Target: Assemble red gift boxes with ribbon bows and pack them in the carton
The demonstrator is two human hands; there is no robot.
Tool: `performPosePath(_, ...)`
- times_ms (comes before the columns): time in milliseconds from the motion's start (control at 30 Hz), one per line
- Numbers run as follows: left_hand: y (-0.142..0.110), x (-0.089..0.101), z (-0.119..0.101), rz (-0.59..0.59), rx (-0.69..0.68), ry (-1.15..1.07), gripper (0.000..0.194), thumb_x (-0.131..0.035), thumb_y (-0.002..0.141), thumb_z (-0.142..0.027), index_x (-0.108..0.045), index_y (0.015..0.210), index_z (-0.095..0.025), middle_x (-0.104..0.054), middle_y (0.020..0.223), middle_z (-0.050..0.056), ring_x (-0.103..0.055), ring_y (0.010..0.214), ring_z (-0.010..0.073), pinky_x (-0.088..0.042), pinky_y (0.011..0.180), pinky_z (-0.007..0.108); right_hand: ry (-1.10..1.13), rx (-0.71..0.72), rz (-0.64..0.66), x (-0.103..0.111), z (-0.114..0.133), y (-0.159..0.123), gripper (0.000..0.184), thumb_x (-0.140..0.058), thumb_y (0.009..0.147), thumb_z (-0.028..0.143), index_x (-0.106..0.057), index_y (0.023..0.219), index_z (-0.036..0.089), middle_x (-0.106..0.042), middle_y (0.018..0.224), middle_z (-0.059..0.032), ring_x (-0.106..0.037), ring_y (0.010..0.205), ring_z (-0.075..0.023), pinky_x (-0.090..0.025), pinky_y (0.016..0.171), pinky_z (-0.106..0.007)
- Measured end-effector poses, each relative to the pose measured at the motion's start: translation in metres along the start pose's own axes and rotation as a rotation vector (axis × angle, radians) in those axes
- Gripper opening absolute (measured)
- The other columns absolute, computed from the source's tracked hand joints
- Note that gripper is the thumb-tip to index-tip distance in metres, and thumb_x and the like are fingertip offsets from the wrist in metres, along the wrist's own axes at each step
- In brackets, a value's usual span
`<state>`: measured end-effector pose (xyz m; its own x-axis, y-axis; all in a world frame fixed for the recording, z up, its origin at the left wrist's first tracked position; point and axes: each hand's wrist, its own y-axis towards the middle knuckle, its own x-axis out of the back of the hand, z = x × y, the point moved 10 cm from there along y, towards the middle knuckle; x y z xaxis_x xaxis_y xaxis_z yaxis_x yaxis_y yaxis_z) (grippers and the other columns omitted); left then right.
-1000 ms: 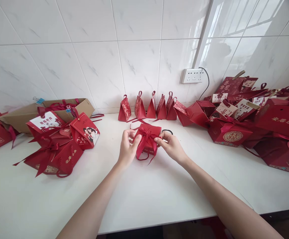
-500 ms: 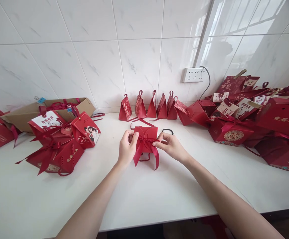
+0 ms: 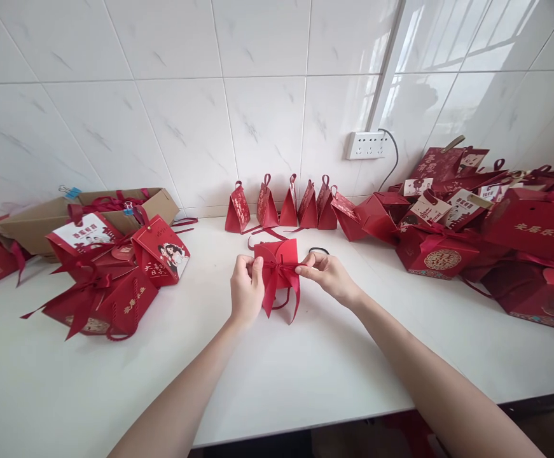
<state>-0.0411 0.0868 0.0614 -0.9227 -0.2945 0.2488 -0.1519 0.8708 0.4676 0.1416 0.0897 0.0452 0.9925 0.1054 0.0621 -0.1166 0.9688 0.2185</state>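
From my station I can read 安居乐业 in gold on the large red gift box at far right, and the same four characters on the ribbon-tied gift box at left. The illustrated tent-shaped box beside that one carries 大喜日子, its second character stylised. I can't make out the lettering on the white label or the pale cards at right
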Motion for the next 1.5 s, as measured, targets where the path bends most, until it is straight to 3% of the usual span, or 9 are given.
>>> performPosePath(233, 0.005, -0.003, 0.004, 0.026, 0.001, -0.03, 0.028, -0.047, 0.088, -0.045, -0.041, 0.073, -0.023, -0.044, 0.062, -0.002, -0.042, 0.056, 0.014, -0.039, 0.056, 0.026, 0.159, -0.131, 0.032, -0.001, -0.013, 0.002, 0.048, -0.078, 0.06, 0.052, -0.044, 0.061, 0.019, -0.052, 0.063, 0.0048, -0.057, 0.067, -0.0124, -0.054, 0.075, -0.038)
performPosePath(367, 0.003, -0.009, 0.003, 0.117, -0.026, -0.054, 0.034, -0.048, 0.086, -0.053, -0.042, 0.073, -0.022, -0.042, 0.06, -0.003, -0.041, 0.054, 0.0133, -0.038, 0.056, 0.025, -0.055, 0.001, 0.023, 0.005, -0.003, 0.0, 0.055, -0.083, 0.052, 0.053, -0.053, 0.085, 0.021, -0.059, 0.102, -0.0066, -0.057, 0.105, -0.0267, -0.054, 0.083, -0.046)
performPosePath(433, 0.002, -0.012, 0.003, 0.144, -0.031, -0.067, 0.035, -0.049, 0.085, -0.055, -0.043, 0.074, -0.022, -0.043, 0.06, -0.003, -0.042, 0.055, 0.0134, -0.038, 0.056, 0.025, -0.189, 0.141, 0.047, 0.001, 0.009, -0.003, 0.086, -0.087, 0.046, 0.049, -0.045, 0.119, 0.028, -0.04, 0.136, -0.0116, -0.039, 0.128, -0.0328, -0.048, 0.093, -0.051)
performPosePath(533, 0.0, -0.015, 0.003, 0.167, -0.025, -0.093, 0.035, -0.05, 0.085, -0.054, -0.043, 0.074, -0.022, -0.044, 0.063, -0.003, -0.044, 0.057, 0.0131, -0.039, 0.058, 0.025, -0.338, 0.207, 0.149, -0.01, 0.011, -0.008, 0.12, -0.088, 0.049, 0.041, -0.014, 0.144, 0.033, -0.012, 0.151, -0.0138, -0.021, 0.138, -0.0366, -0.035, 0.104, -0.057)
performPosePath(733, 0.004, -0.016, 0.01, 0.185, 0.043, -0.241, 0.044, -0.067, 0.073, -0.049, -0.045, 0.102, -0.022, -0.051, 0.088, 0.001, -0.052, 0.073, 0.0138, -0.045, 0.068, 0.027, -0.403, 0.229, 0.151, -0.008, 0.01, -0.009, 0.107, -0.075, 0.067, 0.03, -0.006, 0.147, 0.038, -0.021, 0.147, -0.012, -0.034, 0.132, -0.0343, -0.047, 0.095, -0.053)
performPosePath(900, 0.005, -0.022, 0.012, 0.244, 0.067, -0.11, 0.08, -0.078, 0.061, -0.039, -0.04, 0.131, -0.026, -0.037, 0.136, 0.011, -0.038, 0.128, 0.0295, -0.036, 0.104, 0.044, -0.388, 0.252, 0.15, -0.009, 0.01, -0.009, 0.105, -0.076, 0.066, 0.032, -0.01, 0.147, 0.038, -0.023, 0.147, -0.0118, -0.037, 0.131, -0.035, -0.054, 0.086, -0.047)
performPosePath(1100, -0.002, -0.043, 0.016, 0.471, 0.212, -0.353, 0.085, -0.074, 0.069, -0.042, -0.028, 0.14, -0.028, -0.052, 0.131, 0.008, -0.05, 0.121, 0.0258, -0.043, 0.1, 0.038, -0.377, 0.273, 0.136, -0.014, 0.016, -0.012, 0.1, -0.077, 0.063, 0.03, -0.018, 0.144, 0.036, -0.026, 0.145, -0.0114, -0.031, 0.135, -0.0333, -0.05, 0.091, -0.047)
performPosePath(1267, 0.001, -0.042, 0.025, 0.442, 0.352, -0.686, 0.065, -0.046, 0.078, -0.07, -0.05, 0.126, -0.026, -0.051, 0.133, 0.009, -0.058, 0.107, 0.0285, -0.052, 0.072, 0.036, 0.054, 0.016, 0.022, 0.011, 0.008, -0.004, 0.076, -0.077, 0.061, 0.039, -0.042, 0.127, 0.027, -0.043, 0.136, -0.0115, -0.045, 0.123, -0.0325, -0.049, 0.091, -0.05)
performPosePath(1500, 0.008, -0.035, 0.028, 0.376, 0.262, -0.604, 0.053, -0.058, 0.073, -0.063, -0.062, 0.101, -0.019, -0.06, 0.115, 0.011, -0.062, 0.089, 0.0235, -0.046, 0.064, 0.028, 0.789, -0.102, 0.073, 0.002, 0.009, -0.004, 0.058, -0.056, 0.071, 0.065, -0.051, 0.114, 0.026, -0.054, 0.13, -0.0061, -0.053, 0.117, -0.0257, -0.055, 0.087, -0.037)
